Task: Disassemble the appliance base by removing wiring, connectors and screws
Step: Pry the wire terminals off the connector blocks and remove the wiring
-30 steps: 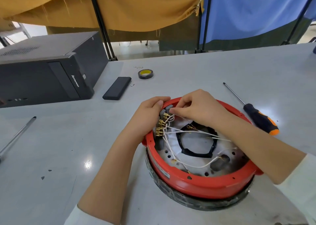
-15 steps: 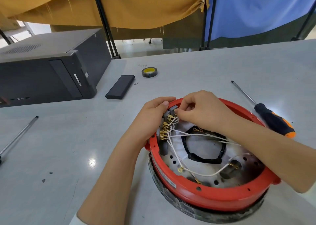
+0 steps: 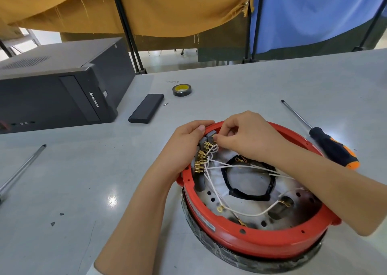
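Note:
The round appliance base (image 3: 257, 244) lies upside down on the table, with a red rim and a metal plate inside. White wires (image 3: 236, 166) with brass spade connectors (image 3: 200, 162) run to a grey switch block (image 3: 206, 139) at the rim's left. My left hand (image 3: 184, 147) grips the rim and the switch block from outside. My right hand (image 3: 245, 137) reaches in from the right and pinches the top connector on the block. Loose ring terminals lie on the plate.
An orange-and-black screwdriver (image 3: 333, 147) lies right of the base. A black computer case (image 3: 56, 88) stands at the far left, with a small black box (image 3: 146, 111), a loose screw (image 3: 165, 104) and a tape roll (image 3: 182, 90) behind the base. A metal rod (image 3: 21, 170) lies at the left.
The view shifted slightly, so the base sits a little lower and to the right. Both hands stay at the switch block; my right fingers keep working on the top connector.

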The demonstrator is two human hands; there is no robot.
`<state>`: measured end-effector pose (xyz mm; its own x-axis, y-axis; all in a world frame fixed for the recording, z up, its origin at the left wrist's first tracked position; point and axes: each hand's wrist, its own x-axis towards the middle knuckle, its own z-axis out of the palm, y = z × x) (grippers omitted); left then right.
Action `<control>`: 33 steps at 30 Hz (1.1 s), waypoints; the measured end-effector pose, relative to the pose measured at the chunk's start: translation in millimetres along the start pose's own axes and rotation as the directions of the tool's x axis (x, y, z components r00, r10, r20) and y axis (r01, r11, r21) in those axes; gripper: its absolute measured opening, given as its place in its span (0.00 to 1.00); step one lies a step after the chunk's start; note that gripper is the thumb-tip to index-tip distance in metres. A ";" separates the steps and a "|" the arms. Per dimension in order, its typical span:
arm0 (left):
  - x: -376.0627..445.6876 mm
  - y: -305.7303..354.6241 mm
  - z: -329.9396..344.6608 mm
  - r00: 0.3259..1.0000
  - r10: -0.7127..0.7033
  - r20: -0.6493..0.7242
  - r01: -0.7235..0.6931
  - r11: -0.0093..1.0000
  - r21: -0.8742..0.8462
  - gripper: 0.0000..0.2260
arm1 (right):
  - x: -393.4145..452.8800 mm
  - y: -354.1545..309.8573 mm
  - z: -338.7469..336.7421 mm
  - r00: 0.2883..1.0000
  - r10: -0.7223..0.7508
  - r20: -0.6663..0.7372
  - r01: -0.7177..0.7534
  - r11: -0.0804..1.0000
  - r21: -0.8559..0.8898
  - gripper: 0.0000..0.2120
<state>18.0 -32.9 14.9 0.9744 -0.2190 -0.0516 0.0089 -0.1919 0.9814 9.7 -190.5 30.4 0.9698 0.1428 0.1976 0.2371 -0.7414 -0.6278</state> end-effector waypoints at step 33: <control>-1.4 1.4 0.1 1.000 0.003 -0.005 -0.003 1.000 0.006 0.14 | -0.2 -3.1 -3.9 0.999 -0.015 0.034 0.017 0.998 -0.062 0.11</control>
<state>16.7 -32.9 16.3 0.9754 -0.2150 -0.0481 0.0048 -0.1975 0.9803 8.6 -190.8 35.3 0.9676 0.1761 0.1809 0.2494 -0.7783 -0.5762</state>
